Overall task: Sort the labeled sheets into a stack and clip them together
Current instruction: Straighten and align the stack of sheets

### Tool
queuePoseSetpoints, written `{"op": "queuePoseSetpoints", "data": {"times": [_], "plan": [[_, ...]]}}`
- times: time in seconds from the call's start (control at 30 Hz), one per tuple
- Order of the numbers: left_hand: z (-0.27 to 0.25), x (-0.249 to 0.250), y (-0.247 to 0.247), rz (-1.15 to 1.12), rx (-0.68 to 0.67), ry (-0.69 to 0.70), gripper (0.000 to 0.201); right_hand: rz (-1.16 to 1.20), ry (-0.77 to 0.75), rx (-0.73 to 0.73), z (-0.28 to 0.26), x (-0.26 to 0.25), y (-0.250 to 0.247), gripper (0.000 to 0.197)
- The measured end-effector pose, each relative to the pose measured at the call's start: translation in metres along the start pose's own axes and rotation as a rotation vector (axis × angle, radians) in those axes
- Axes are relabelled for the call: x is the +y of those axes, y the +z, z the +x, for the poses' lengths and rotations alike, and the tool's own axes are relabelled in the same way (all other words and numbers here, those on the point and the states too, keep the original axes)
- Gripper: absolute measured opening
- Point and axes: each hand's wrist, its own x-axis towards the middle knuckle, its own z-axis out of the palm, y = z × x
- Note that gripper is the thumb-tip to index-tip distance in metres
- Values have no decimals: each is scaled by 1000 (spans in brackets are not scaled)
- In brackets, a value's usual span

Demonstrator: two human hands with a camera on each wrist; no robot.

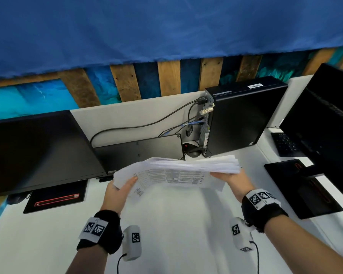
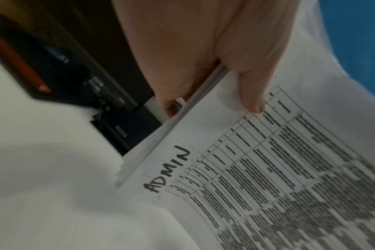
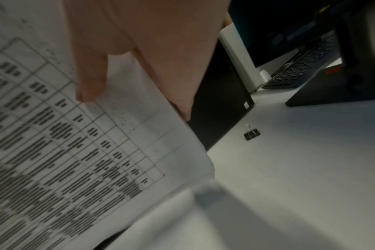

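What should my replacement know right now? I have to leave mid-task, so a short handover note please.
Left hand grips the left edge of the sheet stack, thumb on top; right hand grips the right edge. The stack is held above the white desk, top sheet labeled ADMIN.
Done: sheets gathered, edges uneven.
Left: square the stack, then fetch the binder clip lying on the desk to the right and clip it.

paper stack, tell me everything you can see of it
The paper stack is a loose sheaf of white sheets, edges not yet squared, held up off the white desk and tilted. The facing sheet carries a printed table of small black text, with ADMIN handwritten in one corner. The left hand grips one end, thumb on the face and fingers behind; the right hand grips the other end the same way. No clip is on it; a black binder clip lies on the desk.
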Motion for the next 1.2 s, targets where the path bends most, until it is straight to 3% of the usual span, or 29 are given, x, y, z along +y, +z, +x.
{"op": "queuePoseSetpoints", "data": {"times": [0.13, 0.23, 0.43, 0.57, 0.67, 0.8, 0.9, 1.0, 1.1, 1.2], "plan": [[-16, -30, 7, -33, 7, -82, 38, -52, 74, -11, -7, 30, 7, 37], [-23, -45, 10, -90, 33, -126, 45, -135, 106, -28, -10, 47, 10, 35], [-21, -44, 16, -239, 196, -120, 7, 2, 110, 94, -10, 46, 10, 30], [-13, -33, 15, -229, 235, -105, 27, -19, 90, 74, -7, 41, 7, 33], [-7, -29, 13, -210, 207, -87, 23, -11, 90, 50, -7, 35, 10, 39], [-5, -28, 14, -187, 201, -18, 3, 14, 92, 76, -3, 29, 16, 55], [-4, -29, 14, -165, 212, -7, 7, 31, 74, 104, 1, 28, 17, 60], [-6, -30, 16, -159, 184, -29, 18, 54, 39, 100, 3, 22, 21, 50], [-6, -29, 21, -101, 202, -43, 30, 50, 34, 145, 5, 17, 27, 25], [-2, -26, 22, -92, 226, -61, 28, 35, 80, 220, 13, 21, 30, 25]]}}
